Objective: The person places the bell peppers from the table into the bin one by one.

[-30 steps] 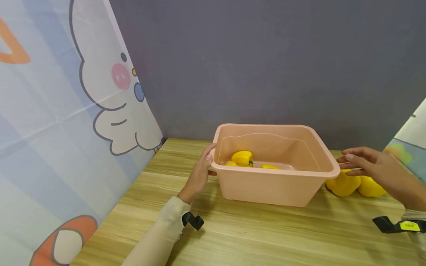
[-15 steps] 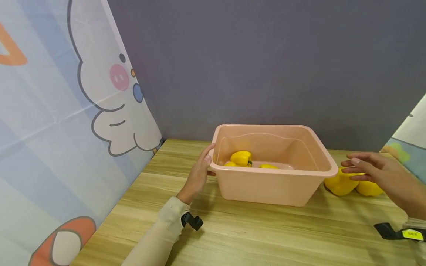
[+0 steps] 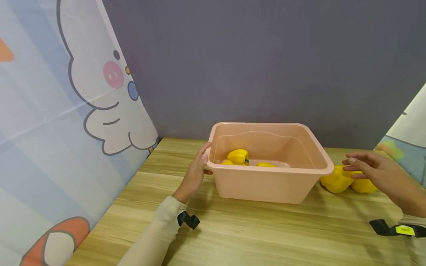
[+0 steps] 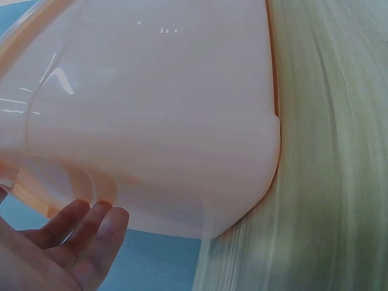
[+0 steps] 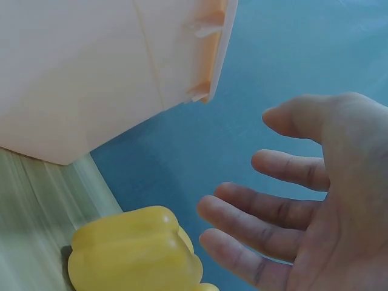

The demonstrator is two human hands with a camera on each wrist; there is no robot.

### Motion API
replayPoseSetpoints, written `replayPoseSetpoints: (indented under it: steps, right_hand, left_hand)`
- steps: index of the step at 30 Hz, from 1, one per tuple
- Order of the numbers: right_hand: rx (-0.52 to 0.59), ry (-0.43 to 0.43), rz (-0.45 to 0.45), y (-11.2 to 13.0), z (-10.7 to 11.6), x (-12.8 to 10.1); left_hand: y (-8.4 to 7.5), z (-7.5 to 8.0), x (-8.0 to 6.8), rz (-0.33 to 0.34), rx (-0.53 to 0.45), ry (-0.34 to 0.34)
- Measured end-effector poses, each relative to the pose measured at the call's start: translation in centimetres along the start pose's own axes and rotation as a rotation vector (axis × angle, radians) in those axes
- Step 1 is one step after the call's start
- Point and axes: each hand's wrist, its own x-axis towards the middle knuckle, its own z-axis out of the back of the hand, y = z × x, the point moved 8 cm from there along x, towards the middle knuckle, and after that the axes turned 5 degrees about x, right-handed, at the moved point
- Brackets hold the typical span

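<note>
Leftmost, left hand (image 3: 194, 173) rests on left rim of pink tub (image 3: 266, 184), fingers straight, grip released. Tub mid-bench (image 3: 253, 236), yellow peppers (image 3: 238, 156) inside at left. Right of tub, two peppers on bench (image 3: 336, 180); right hand (image 3: 379, 171) hovers over them, fingers spread, grasping nothing.

Soft even light is falling from above; the tub (image 3: 269, 173) is casting a faint shadow on the tabletop (image 3: 266, 236). Small glare streaks are showing on the tub wall in the left wrist view. Both wrist views are looking washed-out and soft.
</note>
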Motion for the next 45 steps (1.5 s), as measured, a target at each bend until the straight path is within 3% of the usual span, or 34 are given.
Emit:
replayPoseSetpoints:
  steps: [7, 17, 24, 31, 36, 45]
  right_hand:
    - [0.009, -0.012, -0.018, -0.7, 0.3, 0.2]
    - [-0.087, -0.045, 0.004, -0.4, 0.2, 1.1]
    - [-0.208, -0.051, -0.029, -1.0, 0.3, 1.3]
    - [-0.288, 0.008, -0.035, -1.6, -0.2, 1.7]
    - [-0.333, 0.018, 0.007, -1.4, -0.7, 2.0]
    - [-0.34, 0.051, 0.043, -1.4, -1.6, 2.4]
  left_hand:
    - [-0.2, 0.0, 0.2, -0.001, -0.007, 0.003]
    - [-0.3, 0.2, 0.3, -0.008, -0.007, -0.014]
    - [-0.4, 0.0, 0.5, -0.008, -0.008, -0.012]
    - [-0.3, -0.1, 0.7, -0.013, 0.018, -0.015]
    - [0.0, -0.2, 0.7, -0.011, 0.022, -0.017]
    - [0.3, -0.3, 0.6, -0.006, 0.01, -0.015]
